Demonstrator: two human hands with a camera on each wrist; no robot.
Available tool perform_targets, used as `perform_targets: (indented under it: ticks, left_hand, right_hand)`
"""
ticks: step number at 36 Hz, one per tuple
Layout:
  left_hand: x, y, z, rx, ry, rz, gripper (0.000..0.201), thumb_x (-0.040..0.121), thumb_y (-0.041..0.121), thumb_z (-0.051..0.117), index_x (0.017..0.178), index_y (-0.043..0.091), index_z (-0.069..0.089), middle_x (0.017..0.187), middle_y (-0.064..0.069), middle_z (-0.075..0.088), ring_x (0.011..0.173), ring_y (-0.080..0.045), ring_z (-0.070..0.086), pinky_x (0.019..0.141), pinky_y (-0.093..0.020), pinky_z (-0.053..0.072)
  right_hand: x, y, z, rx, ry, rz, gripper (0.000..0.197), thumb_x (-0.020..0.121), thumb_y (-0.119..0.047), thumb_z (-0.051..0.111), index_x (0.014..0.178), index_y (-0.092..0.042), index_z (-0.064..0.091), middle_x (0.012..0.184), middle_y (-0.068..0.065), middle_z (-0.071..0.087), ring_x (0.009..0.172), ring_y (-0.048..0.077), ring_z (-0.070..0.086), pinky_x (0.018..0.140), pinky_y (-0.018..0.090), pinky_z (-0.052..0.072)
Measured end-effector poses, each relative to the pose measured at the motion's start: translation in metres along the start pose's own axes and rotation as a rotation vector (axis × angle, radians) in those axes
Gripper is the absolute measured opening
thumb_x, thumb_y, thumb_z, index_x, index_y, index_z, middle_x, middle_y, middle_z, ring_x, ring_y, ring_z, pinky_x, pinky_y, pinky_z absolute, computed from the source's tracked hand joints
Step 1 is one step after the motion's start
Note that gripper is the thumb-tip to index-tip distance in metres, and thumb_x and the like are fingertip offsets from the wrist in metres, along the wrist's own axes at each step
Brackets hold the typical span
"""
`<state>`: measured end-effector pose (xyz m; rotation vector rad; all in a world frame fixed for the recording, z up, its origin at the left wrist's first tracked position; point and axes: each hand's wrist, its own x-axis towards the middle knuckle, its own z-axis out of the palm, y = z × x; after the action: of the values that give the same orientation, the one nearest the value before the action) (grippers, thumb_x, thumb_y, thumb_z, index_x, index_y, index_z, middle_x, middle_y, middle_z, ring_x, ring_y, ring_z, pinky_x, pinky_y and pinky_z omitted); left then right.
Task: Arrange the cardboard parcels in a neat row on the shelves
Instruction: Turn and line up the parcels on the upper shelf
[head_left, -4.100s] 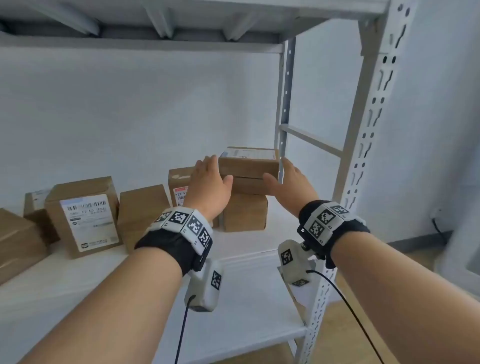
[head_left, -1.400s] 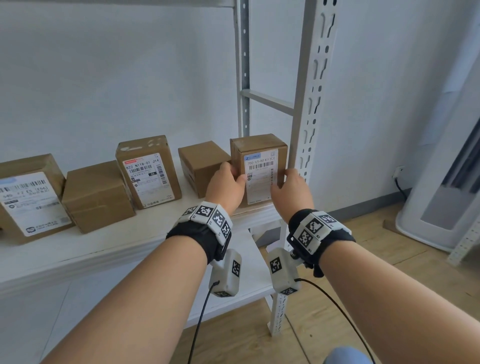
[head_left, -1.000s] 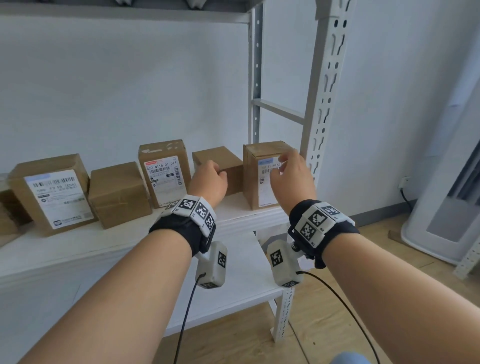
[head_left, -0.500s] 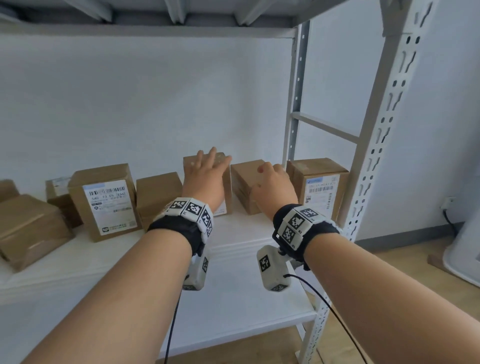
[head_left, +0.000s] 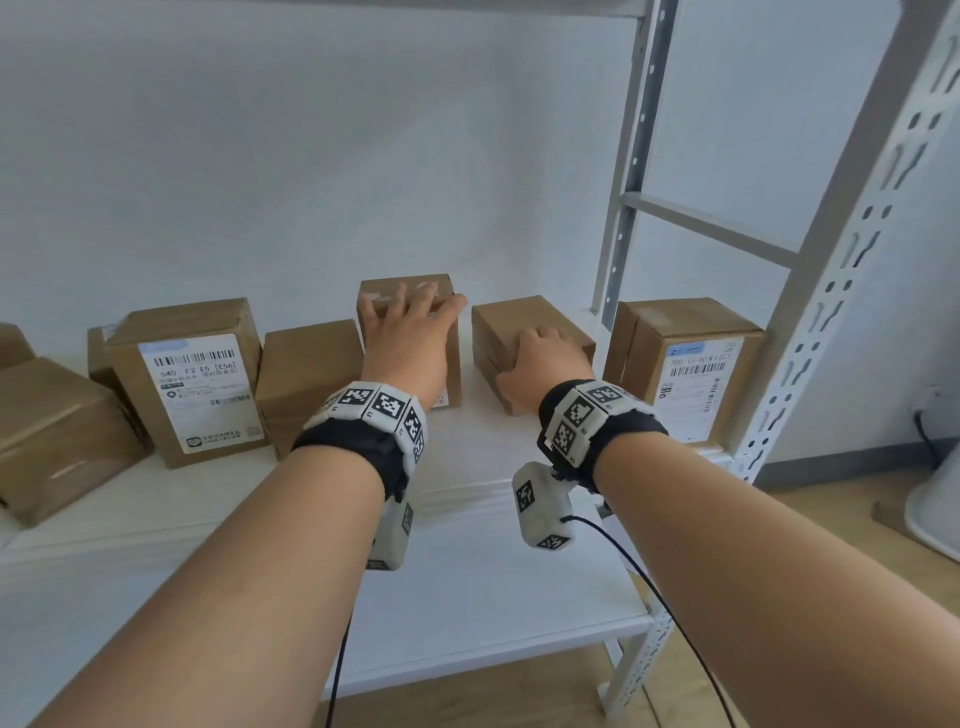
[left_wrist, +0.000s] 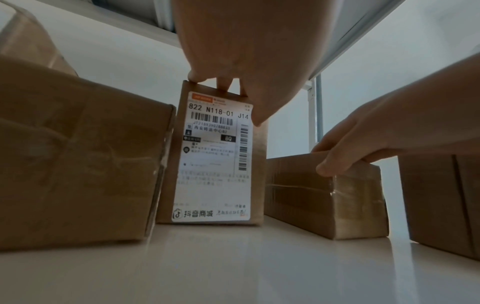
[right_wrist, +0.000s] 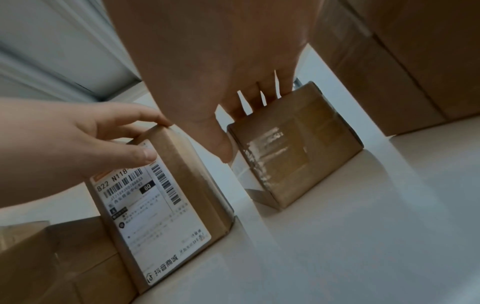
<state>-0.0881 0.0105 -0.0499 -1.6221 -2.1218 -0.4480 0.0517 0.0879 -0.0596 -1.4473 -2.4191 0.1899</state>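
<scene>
Several cardboard parcels stand along the white shelf board (head_left: 467, 467). My left hand (head_left: 415, 306) lies against the tall labelled parcel (left_wrist: 215, 160). Its spread fingers touch the parcel's top edge and its thumb rests on the front label (right_wrist: 161, 205). My right hand (head_left: 540, 348) grips the low plain parcel (head_left: 519, 322) beside it. Its fingers curl over that parcel's top (right_wrist: 293, 148) and its thumb presses the left side. Another labelled parcel (head_left: 691, 364) stands upright at the far right. A plain parcel (head_left: 306, 374) touches the tall one's left side.
A perforated metal post (head_left: 831, 312) rises just right of the last parcel. More parcels, one labelled (head_left: 192, 379) and one lying askew (head_left: 57, 426), fill the left end. A lower shelf (head_left: 467, 597) juts out beneath my wrists. A narrow gap separates the tall and low parcels.
Both hands let go of the rightmost labelled parcel and moved left. My left hand came down onto the tall parcel's top. My right hand closed over the low plain parcel.
</scene>
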Motion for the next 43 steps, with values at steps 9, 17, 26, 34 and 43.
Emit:
perform_targets:
  ticks: [9, 17, 26, 34, 43]
  left_hand:
    - [-0.003, -0.014, -0.01, 0.003, -0.065, -0.035, 0.065, 0.094, 0.0, 0.043, 0.149, 0.029, 0.025, 0.161, -0.006, 0.014, 0.149, -0.031, 0.008, 0.118, -0.055, 0.004]
    - [-0.012, 0.022, -0.019, -0.244, 0.041, 0.017, 0.039, 0.101, 0.009, 0.037, 0.139, 0.005, 0.045, 0.148, -0.01, 0.04, 0.136, -0.026, 0.035, 0.11, -0.038, 0.034]
    - [-0.026, 0.052, -0.023, -0.418, -0.315, -0.229, 0.042, 0.105, 0.026, 0.034, 0.138, 0.002, 0.047, 0.138, -0.015, 0.053, 0.127, -0.03, 0.05, 0.102, -0.037, 0.039]
    - [-0.046, 0.049, -0.032, -0.47, -0.227, -0.319, 0.036, 0.102, 0.021, 0.038, 0.134, 0.012, 0.052, 0.134, -0.009, 0.057, 0.119, -0.026, 0.055, 0.093, -0.033, 0.043]
    - [-0.068, 0.048, -0.041, -0.509, -0.276, -0.293, 0.039, 0.102, 0.022, 0.04, 0.14, 0.016, 0.049, 0.144, -0.004, 0.049, 0.13, -0.024, 0.047, 0.104, -0.034, 0.039]
  right_hand:
    - [-0.004, -0.02, -0.007, 0.014, 0.117, -0.035, 0.036, 0.091, -0.034, 0.036, 0.094, -0.012, 0.064, 0.113, 0.01, 0.059, 0.112, 0.03, 0.046, 0.097, 0.041, 0.038]
    - [-0.007, 0.005, -0.01, 0.228, 0.004, 0.192, 0.045, 0.093, -0.025, 0.041, 0.136, -0.012, 0.04, 0.133, 0.015, 0.044, 0.122, 0.034, 0.044, 0.1, 0.042, 0.04]
    - [-0.034, 0.015, -0.015, 0.401, 0.036, 0.165, 0.032, 0.098, -0.021, 0.036, 0.127, -0.013, 0.047, 0.124, 0.015, 0.049, 0.097, 0.03, 0.058, 0.079, 0.034, 0.046]
    - [-0.06, 0.025, -0.019, 0.566, 0.047, 0.277, 0.034, 0.093, 0.002, 0.036, 0.125, -0.004, 0.045, 0.116, 0.016, 0.06, 0.101, 0.03, 0.061, 0.083, 0.037, 0.051]
    - [-0.091, 0.024, -0.018, 0.323, -0.183, 0.266, 0.03, 0.098, 0.0, 0.039, 0.127, 0.005, 0.049, 0.126, 0.019, 0.057, 0.113, 0.029, 0.057, 0.086, 0.03, 0.047]
